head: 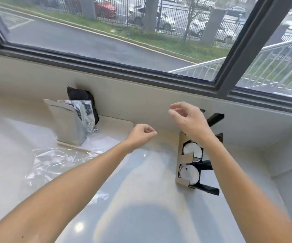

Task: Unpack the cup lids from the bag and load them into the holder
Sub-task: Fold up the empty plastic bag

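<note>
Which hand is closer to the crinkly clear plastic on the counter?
The left hand. It hangs up and right of the clear plastic. The right hand is farther right, above the lid holder.

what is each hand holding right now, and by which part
Nothing visible. The left hand is loosely curled above the counter, and the right hand hovers open-fingered above the cardboard holder. If either pinches clear film, the picture cannot show it.

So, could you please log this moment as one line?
left hand: empty, curled | right hand: empty, above holder | lids: loaded | bag: flat, left
</note>
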